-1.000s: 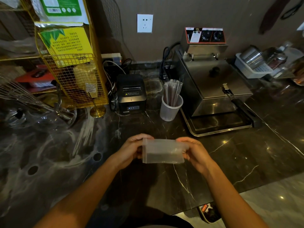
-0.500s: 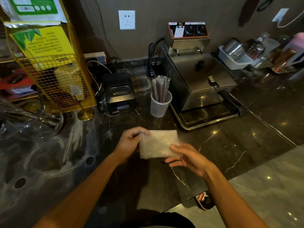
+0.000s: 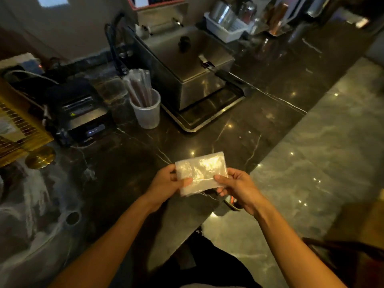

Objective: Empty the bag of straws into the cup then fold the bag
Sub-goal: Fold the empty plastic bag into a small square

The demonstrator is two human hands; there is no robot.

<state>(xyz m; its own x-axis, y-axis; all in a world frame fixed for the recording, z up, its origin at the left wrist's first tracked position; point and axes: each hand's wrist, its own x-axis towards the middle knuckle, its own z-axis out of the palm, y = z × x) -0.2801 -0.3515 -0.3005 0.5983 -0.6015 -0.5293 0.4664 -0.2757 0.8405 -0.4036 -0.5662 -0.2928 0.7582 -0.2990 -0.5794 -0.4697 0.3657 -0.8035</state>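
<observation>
Crinkly clear bag folded rectangular, pinched by left hand, right hand.

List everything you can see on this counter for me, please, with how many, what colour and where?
folded bag: one, clear plastic, held above the counter's near edge
cup: one, translucent white, centre of the counter, between printer and fryer
straws: a bundle, count unclear, dark in clear wrappers, upright in the cup
receipt printer: one, black, left of the cup
fryer: one, steel, right of the cup, standing on a metal tray
wire rack: one, yellow, far left edge
white basket: one, behind the fryer, holding metal ware
counter: one, dark marble
left hand: one, gripping the bag's left edge
right hand: one, gripping the bag's right edge
</observation>
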